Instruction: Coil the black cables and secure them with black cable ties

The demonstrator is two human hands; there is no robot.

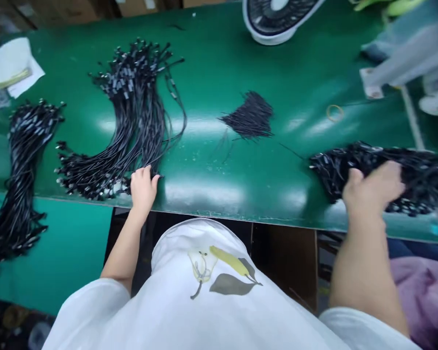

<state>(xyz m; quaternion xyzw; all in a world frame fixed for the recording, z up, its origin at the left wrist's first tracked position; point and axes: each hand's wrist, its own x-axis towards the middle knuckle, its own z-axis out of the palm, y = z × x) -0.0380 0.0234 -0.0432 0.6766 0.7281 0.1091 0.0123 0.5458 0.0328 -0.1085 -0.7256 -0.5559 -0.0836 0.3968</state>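
My left hand (143, 188) is at the near end of a large fanned bundle of black cables (131, 112). Its fingers curl over a cable end, and a black connector pokes out beside the thumb. Far to the right, my right hand (373, 187), blurred by motion, reaches over a heap of black cables (416, 170). The thumb stands apart from the fingers, and I see nothing held in that hand. Metal-tipped connectors show at the ends of the left bundle. Between the hands, a small pile of short black strips (250, 115), perhaps ties, lies on the table.
Another cable bundle (22, 160) hangs over the green table (219, 189) edge at left. White papers (16, 68) lie behind it. A white fan (277, 19) stands at the back, with a yellow rubber band (335, 113) and grey-white equipment (397, 63) to the right. Purple cloth (423, 291) shows at lower right.
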